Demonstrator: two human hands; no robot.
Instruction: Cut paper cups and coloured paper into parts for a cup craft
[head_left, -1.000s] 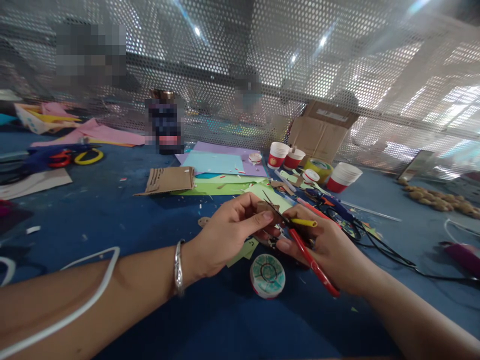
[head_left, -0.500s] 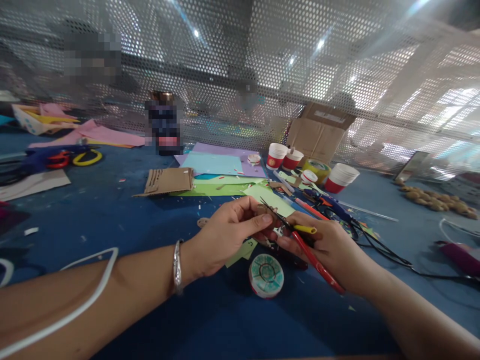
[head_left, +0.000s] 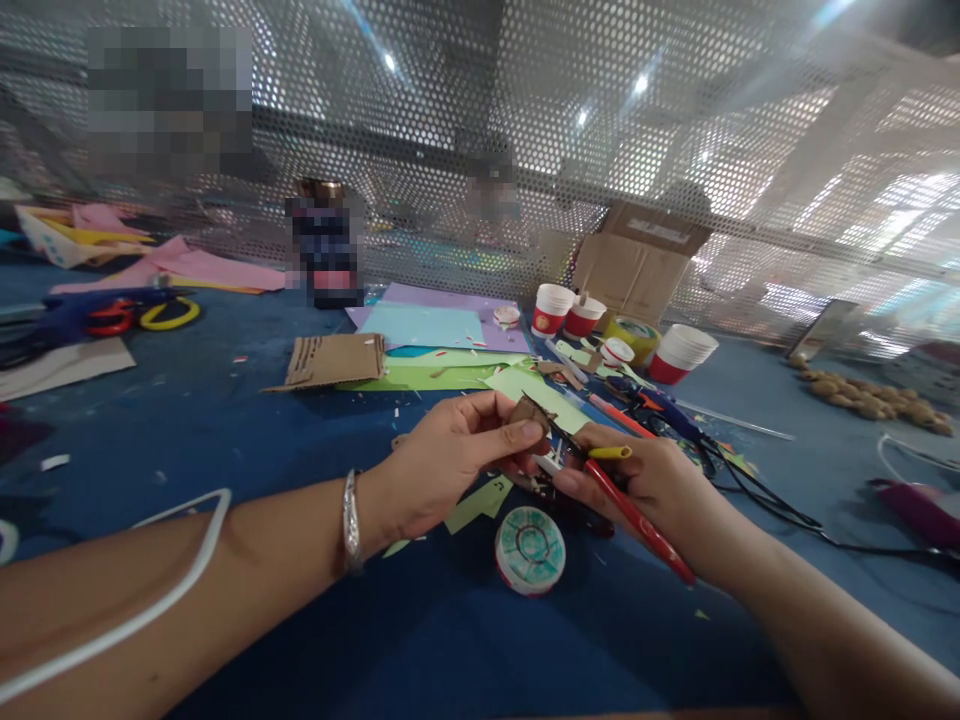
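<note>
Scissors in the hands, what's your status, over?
Left hand pinching small brown cardboard piece. Right hand gripping red-handled scissors, blades at the cardboard. Green-patterned disc nearby, not between the hands.

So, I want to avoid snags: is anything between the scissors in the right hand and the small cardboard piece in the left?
Nothing visible is in the way. The scissors in the right hand have their blades right by the cardboard piece in the left hand.
</note>
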